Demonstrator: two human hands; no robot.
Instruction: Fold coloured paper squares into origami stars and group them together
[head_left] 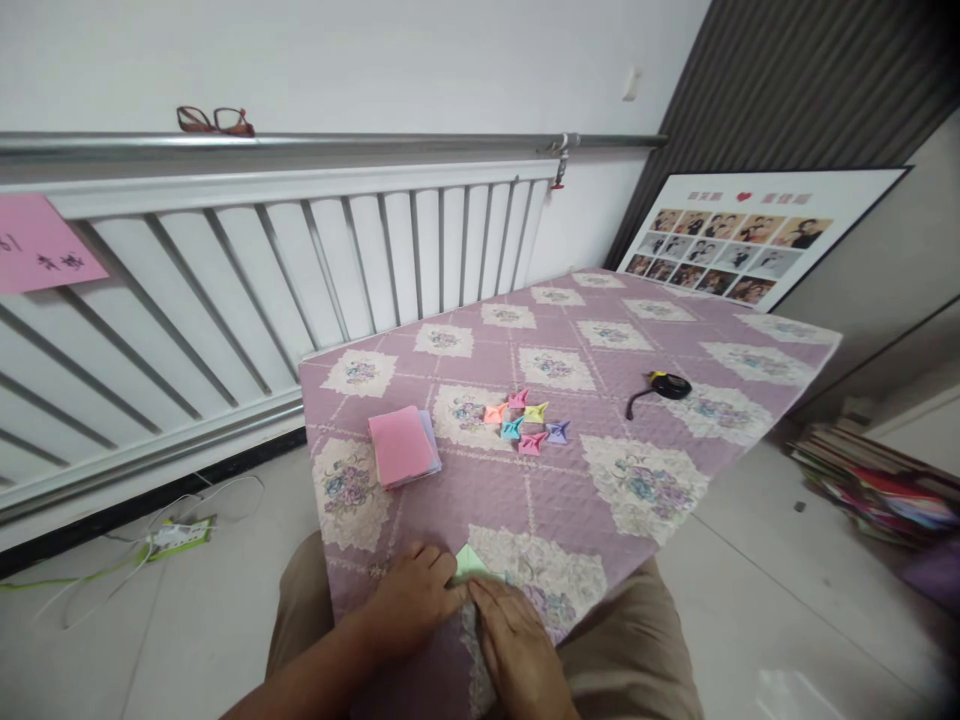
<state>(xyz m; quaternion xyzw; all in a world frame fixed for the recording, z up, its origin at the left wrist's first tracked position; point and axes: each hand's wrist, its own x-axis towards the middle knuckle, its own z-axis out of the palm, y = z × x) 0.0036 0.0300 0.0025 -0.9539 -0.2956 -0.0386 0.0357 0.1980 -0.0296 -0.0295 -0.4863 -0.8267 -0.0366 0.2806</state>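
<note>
A light green piece of folded paper [469, 562] lies on the near part of the table, its pointed corner facing away from me. My left hand [415, 598] is closed, with curled fingers and the thumb pressing the paper's left side. From the right, my right hand [516, 640] has its fingers together on the paper's lower edge, close to the left thumb. Both hands hide the rest of the sheet. Beyond them sits a stack of square paper [403, 447], pink on top. Several small folded paper pieces [512, 428] in pink, orange, yellow, teal and purple stand grouped at mid-table.
A black tape measure [669, 385] with a strap lies right of the folded pieces. The purple floral tablecloth [480, 490] covers the table, which meets a white radiator [420, 250]. A photo board [739, 235] leans at the far end. A power strip [180, 538] lies on the floor.
</note>
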